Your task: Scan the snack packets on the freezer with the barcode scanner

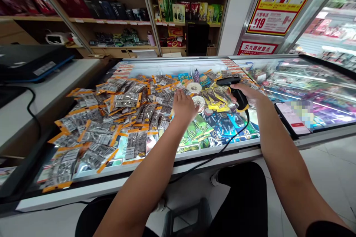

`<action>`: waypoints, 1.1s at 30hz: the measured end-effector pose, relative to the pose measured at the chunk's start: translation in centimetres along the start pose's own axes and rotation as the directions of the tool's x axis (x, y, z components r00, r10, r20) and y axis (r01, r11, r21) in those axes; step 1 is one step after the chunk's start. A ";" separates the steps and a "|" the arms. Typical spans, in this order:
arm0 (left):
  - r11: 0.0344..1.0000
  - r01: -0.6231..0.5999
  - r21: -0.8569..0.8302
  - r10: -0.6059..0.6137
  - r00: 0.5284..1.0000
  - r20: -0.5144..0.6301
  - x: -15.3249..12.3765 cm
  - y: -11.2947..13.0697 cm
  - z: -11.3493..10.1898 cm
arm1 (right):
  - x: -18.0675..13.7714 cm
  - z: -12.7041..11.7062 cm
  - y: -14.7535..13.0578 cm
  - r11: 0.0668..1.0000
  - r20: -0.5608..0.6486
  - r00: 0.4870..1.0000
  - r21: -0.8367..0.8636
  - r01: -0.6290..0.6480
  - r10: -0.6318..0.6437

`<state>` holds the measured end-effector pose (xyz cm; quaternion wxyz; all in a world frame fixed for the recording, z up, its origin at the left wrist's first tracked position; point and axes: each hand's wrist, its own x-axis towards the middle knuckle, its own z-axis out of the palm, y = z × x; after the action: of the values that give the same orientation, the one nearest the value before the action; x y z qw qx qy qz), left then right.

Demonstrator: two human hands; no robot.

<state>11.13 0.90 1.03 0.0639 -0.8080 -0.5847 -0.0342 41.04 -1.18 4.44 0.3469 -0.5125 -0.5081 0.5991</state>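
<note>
Head view: the right hand (248,94) grips a corded barcode scanner (240,100) by its handle, apparently to leave its nose free near yellow packets (215,98) on the glass-topped counter (94,189). The left hand (183,105) is between orange-edged packets (126,100) and round tubs (194,88); I cannot tell whether it grasps anything.

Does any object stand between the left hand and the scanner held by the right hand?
Yes: in this view, a round tub and yellow packets lie between the left hand and the scanner, though they look too low to block much.
</note>
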 end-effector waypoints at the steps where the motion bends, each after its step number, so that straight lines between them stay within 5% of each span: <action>1: 0.999 0.037 0.005 -0.037 0.999 -0.002 0.0 -0.2 -0.2 | 0.2 -0.1 0.0 0.998 -0.054 0.998 0.060 0.015 -0.012; 4: 0.996 0.083 -0.020 -0.084 0.996 -0.031 0.1 -0.2 -0.7 | 1.0 -0.4 -0.1 0.964 -0.236 0.970 0.238 0.120 -0.063; 8: 0.997 -0.026 -0.066 0.022 0.998 -0.056 1.7 2.8 -0.4 | 1.8 -1.1 -0.1 0.870 -0.371 0.924 0.419 0.260 -0.097; 14: 0.964 -0.173 -0.200 0.181 0.983 0.020 9.0 8.7 3.2 | 1.9 -0.6 0.0 0.786 -0.267 0.953 0.556 0.273 -0.142; 18: 0.929 -0.266 -0.258 0.283 0.959 0.030 13.9 9.7 4.2 | 2.2 -0.1 0.0 0.785 -0.236 0.964 0.571 0.239 -0.123; 22: 0.892 -0.376 -0.251 0.394 0.919 0.023 16.0 9.4 4.0 | 2.4 -0.3 -0.2 0.771 -0.209 0.967 0.589 0.242 -0.144; 27: 0.889 -0.412 -0.199 0.410 0.911 -0.053 13.6 8.7 3.6 | 2.4 -0.5 0.1 0.840 -0.127 0.992 0.536 0.086 -0.021; 33: 0.903 -0.404 -0.149 0.401 0.915 -0.051 5.9 5.2 2.1 | 2.4 0.6 1.0 0.943 -0.013 0.989 0.304 -0.134 0.145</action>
<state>17.91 5.15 -0.63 0.0114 -0.9133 -0.4004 -0.0740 40.02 0.64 2.85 0.3868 -0.4986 -0.3666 0.6837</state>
